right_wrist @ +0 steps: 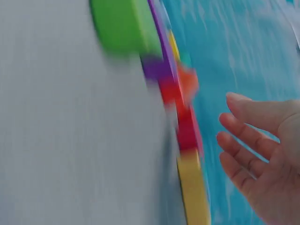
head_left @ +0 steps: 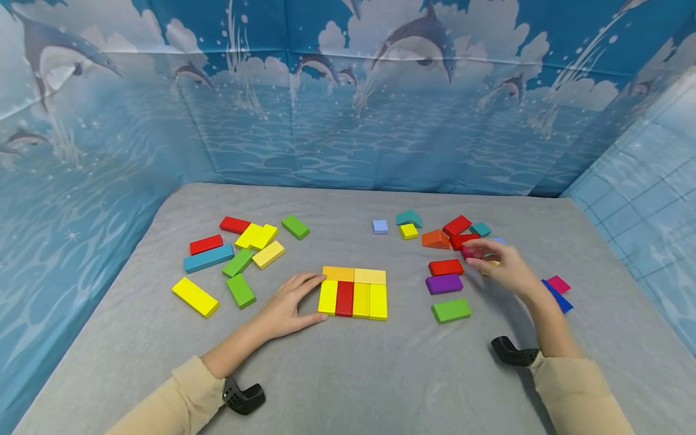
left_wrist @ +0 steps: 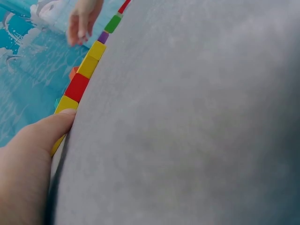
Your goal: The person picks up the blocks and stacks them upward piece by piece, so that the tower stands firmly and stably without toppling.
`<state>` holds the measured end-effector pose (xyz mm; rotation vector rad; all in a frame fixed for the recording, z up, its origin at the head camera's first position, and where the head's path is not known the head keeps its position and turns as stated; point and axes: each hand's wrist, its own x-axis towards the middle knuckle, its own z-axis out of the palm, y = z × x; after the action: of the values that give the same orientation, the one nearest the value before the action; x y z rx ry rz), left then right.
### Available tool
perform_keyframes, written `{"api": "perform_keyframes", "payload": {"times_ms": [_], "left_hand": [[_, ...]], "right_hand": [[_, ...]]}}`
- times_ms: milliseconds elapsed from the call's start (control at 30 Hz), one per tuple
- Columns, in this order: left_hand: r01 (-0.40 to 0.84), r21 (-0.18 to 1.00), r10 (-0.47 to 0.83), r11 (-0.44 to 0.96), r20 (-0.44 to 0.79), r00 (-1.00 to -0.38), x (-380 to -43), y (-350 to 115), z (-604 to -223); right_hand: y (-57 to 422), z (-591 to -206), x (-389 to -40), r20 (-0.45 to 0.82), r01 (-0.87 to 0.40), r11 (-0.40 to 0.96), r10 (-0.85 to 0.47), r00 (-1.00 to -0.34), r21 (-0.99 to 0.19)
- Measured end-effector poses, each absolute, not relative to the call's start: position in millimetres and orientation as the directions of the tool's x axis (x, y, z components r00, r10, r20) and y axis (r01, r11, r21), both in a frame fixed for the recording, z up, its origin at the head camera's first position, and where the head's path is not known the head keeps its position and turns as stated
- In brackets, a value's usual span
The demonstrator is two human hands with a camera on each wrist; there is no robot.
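My left hand (head_left: 288, 307) rests at the left side of a flat rectangle of blocks, thumb and fingertips touching its corners. Two blocks, an orange-yellow one (head_left: 338, 273) and a pale yellow one (head_left: 370, 277), make the rectangle's back row. In front of them a red block (head_left: 344, 299) sits between yellow blocks (head_left: 327, 298). Over the right-hand pile hovers my right hand (head_left: 505, 266), fingers loosely bent. A crimson block (right_wrist: 187, 133) lies close by, apart from the fingers in the right wrist view, where nothing is held.
Near the right hand lie a red block (head_left: 446, 267), a purple block (head_left: 444, 284), a green block (head_left: 451, 310) and an orange triangle (head_left: 435, 239). Several yellow, green, red and blue blocks (head_left: 209, 258) are scattered at left. A patterned curtain (head_left: 337, 139) hangs behind the grey-covered table (head_left: 380, 374).
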<state>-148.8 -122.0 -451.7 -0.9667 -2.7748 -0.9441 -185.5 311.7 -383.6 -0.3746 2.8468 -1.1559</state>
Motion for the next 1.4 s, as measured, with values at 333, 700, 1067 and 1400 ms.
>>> {"api": "perform_keyframes", "payload": {"times_ms": [333, 700, 1067, 1400], "left_hand": [[0.579, 0.526, 0.546, 0.623, 0.238, -0.803, -149, -123, -454], [0.57, 0.542, 0.544, 0.618, 0.228, -0.807, -149, -123, -453], [0.584, 0.556, 0.545, 0.592, 0.258, -0.798, -149, -123, -452], [0.588, 0.561, 0.544, 0.582, 0.269, -0.795, -149, -123, -451]], "right_hand": [[388, -406, -173, 0.152, -0.26, 0.8, -0.211, -0.966, -0.541], [391, -412, -175, 0.076, -0.21, 0.851, -0.198, -0.977, -0.482], [364, -394, -169, 0.08, -0.245, 0.833, -0.237, -0.968, -0.496], [240, -384, -150, 0.147, -0.469, 0.598, -0.506, -0.85, -0.651]]}}
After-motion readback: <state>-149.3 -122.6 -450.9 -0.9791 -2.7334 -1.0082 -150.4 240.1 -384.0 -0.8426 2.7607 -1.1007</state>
